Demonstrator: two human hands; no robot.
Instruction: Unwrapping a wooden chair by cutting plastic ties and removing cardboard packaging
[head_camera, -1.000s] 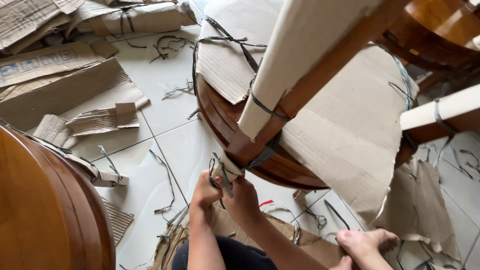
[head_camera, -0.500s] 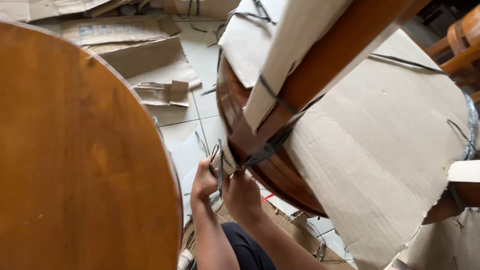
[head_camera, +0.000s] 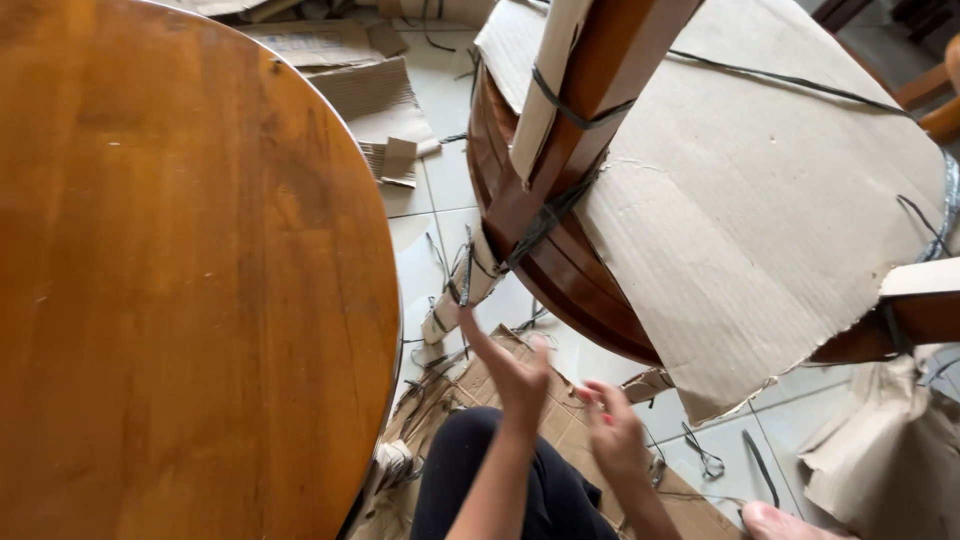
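Neither hand has hold of anything. The left hand (head_camera: 515, 372) is open, its fingers spread and blurred, one finger stretched up toward the cardboard-wrapped leg end (head_camera: 462, 290) just above it; whether the fingertip touches it cannot be told. The right hand (head_camera: 615, 432) hangs loosely open just beside the left, fingers slack over the flat cardboard (head_camera: 560, 425) on the floor.

At far left a round wooden tabletop (head_camera: 180, 270), brown and glossy, fills much of the view. Past its edge, scraps of corrugated cardboard (head_camera: 385, 100) lie on the pale tiled floor (head_camera: 430, 235). Next comes the wrapped leg end, bound with dark plastic straps (head_camera: 540, 220), some hanging loose about it. It belongs to an overturned wooden table (head_camera: 560, 270) whose leg (head_camera: 610, 80) rises to the top edge, partly sleeved in cardboard. A large torn cardboard sheet (head_camera: 760, 220) covers the table's underside, with a strap running across it. Cut strap pieces (head_camera: 705, 460) lie on the tiles below. At far right a second leg (head_camera: 925, 300), also sleeved, juts in, and crumpled brown paper (head_camera: 890, 460) sits beneath it. A bare foot (head_camera: 785, 522) shows at the bottom edge.
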